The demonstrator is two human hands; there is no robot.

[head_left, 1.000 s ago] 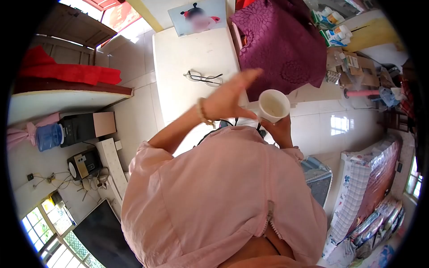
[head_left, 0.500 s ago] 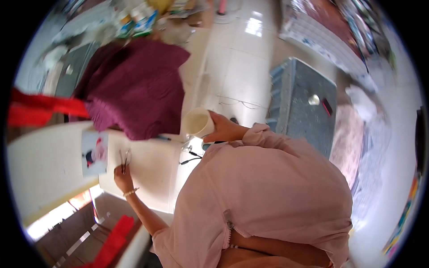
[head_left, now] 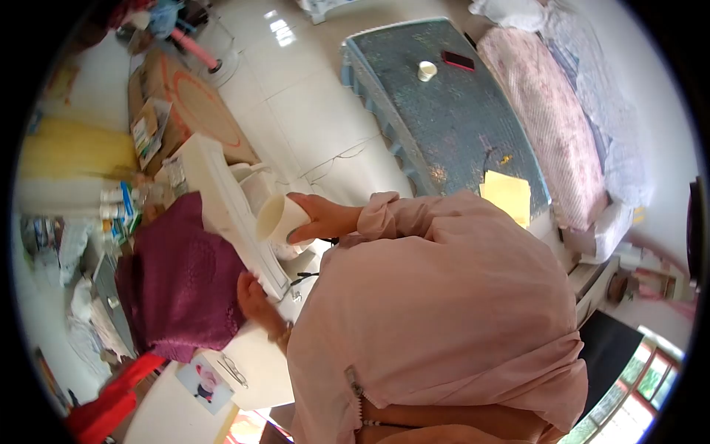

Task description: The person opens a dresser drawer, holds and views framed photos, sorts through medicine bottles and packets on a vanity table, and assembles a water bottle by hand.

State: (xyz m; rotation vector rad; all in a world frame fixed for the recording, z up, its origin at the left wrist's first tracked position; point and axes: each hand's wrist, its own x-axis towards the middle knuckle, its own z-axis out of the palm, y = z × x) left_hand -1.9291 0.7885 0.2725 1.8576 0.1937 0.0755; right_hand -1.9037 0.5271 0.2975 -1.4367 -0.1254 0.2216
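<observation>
My right hand (head_left: 319,218) is wrapped around a white paper cup (head_left: 282,220), its mouth tipped toward the left of the head view. My left hand (head_left: 259,302) holds nothing, its fingers somewhat apart at the edge of a maroon cloth (head_left: 181,288) and close to the white furniture edge (head_left: 259,255). A pair of glasses (head_left: 234,370) lies on the white tabletop (head_left: 262,359), beside a picture card (head_left: 204,383) with a pink figure.
A dark low table (head_left: 429,111) bears a small cup (head_left: 427,71), a phone (head_left: 458,61) and yellow paper (head_left: 506,196). A quilted couch (head_left: 540,118) stands behind it. Bottles (head_left: 117,203) and a cardboard box (head_left: 200,107) sit at the left.
My left hand has let go of the glasses, now on the tabletop, and moved to the cloth's edge. My right hand keeps the paper cup. The view has turned.
</observation>
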